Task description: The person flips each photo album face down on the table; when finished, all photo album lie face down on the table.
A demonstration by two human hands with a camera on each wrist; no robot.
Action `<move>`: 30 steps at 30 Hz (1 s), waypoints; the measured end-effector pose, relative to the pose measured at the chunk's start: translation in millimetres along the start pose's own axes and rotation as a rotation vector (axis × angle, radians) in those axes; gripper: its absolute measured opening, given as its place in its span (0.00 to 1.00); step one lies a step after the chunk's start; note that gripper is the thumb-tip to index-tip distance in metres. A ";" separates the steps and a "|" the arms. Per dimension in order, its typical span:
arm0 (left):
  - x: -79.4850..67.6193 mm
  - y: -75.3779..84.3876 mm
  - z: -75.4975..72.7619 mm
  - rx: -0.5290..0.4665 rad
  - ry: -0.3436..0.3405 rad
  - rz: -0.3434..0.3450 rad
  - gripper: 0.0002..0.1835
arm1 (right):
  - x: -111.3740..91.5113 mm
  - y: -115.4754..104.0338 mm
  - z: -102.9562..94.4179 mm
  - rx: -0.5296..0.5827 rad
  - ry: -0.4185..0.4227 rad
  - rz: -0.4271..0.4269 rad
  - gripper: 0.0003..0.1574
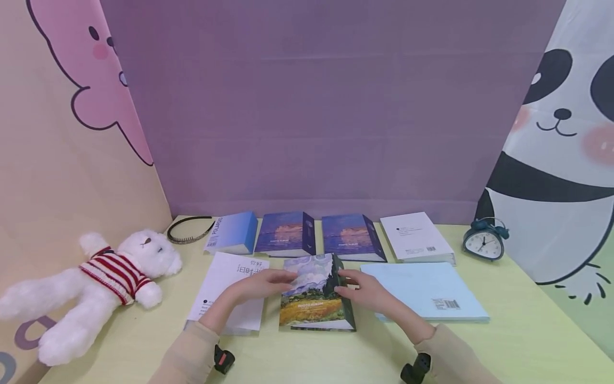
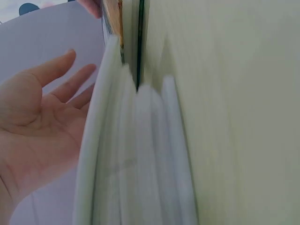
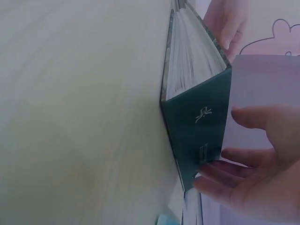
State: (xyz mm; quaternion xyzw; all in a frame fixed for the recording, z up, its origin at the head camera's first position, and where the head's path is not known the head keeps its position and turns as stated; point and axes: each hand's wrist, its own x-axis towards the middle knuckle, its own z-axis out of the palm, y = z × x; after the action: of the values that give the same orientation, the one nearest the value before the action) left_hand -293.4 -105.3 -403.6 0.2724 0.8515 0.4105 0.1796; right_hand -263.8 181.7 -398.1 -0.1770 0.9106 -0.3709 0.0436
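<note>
A photo album [image 1: 312, 296] with a painted landscape cover lies in the middle of the table, its dark green spine [image 3: 199, 122] facing right. My left hand [image 1: 266, 284] reaches over a white album [image 1: 227, 290], fingertips at the painted album's left edge. In the left wrist view that hand [image 2: 51, 108] has its fingers extended. On the other side my right hand [image 1: 366, 290] is beside the spine. The right wrist view shows this hand [image 3: 262, 164] with loosely spread fingers, some at the spine's far end; whether they press on it I cannot tell.
Behind stand a blue gradient album [image 1: 232, 233], two purple albums [image 1: 285, 233] and a white one [image 1: 416, 236]. A light blue album [image 1: 422, 288] lies at right, near an alarm clock [image 1: 484, 242]. A plush bear [image 1: 110, 272] and a black headband [image 1: 189, 240] are at left.
</note>
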 end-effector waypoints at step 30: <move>-67.3 -41.6 -47.5 -0.042 0.418 0.031 0.21 | 50.3 -69.5 63.3 0.130 -0.146 -0.223 0.31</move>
State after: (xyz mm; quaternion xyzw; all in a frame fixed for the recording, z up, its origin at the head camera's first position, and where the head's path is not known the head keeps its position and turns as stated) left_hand -278.7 -196.4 -402.8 0.1907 0.8572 0.4784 -0.0018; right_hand -277.2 76.0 -393.0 -0.3005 0.8538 -0.4176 0.0796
